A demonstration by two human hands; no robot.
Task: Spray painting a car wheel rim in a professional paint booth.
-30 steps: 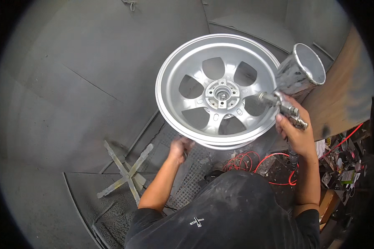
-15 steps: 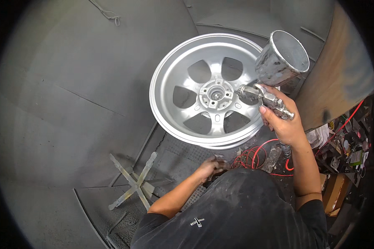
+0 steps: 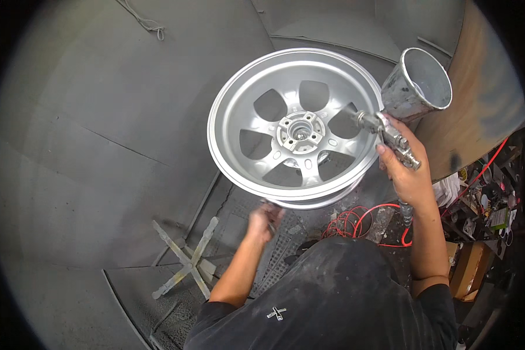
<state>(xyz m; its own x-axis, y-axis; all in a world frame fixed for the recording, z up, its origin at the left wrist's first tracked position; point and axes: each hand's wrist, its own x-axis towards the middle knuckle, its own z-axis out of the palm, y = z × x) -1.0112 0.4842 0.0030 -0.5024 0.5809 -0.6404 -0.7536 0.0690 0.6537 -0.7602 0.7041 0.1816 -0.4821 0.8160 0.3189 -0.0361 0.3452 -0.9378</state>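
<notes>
A silver wheel rim (image 3: 309,178) fills the upper middle, face up, showing a bolt-holed hub. My right hand (image 3: 407,166) grips a metal spray gun (image 3: 391,134) with a paint-smeared cup (image 3: 414,93) on top; its nozzle points left over the rim's right side, and a hose hangs from the handle. My left hand (image 3: 265,221) is below the rim's lower-left edge, fingers curled; what it holds, if anything, is unclear, as is whether it touches the rim.
Grey-coated walls (image 3: 99,87) surround the left and back. A cross-shaped stand (image 3: 186,268) lies lower left. A curved board (image 3: 449,143) is at right, beside cluttered items and cardboard (image 3: 469,271). A red hose (image 3: 405,236) coils on the floor beneath.
The spray gun moved left across the rim, then back right. My left hand dropped right and is back up-left by the rim's lower edge. The hub's bolt holes appear turned.
</notes>
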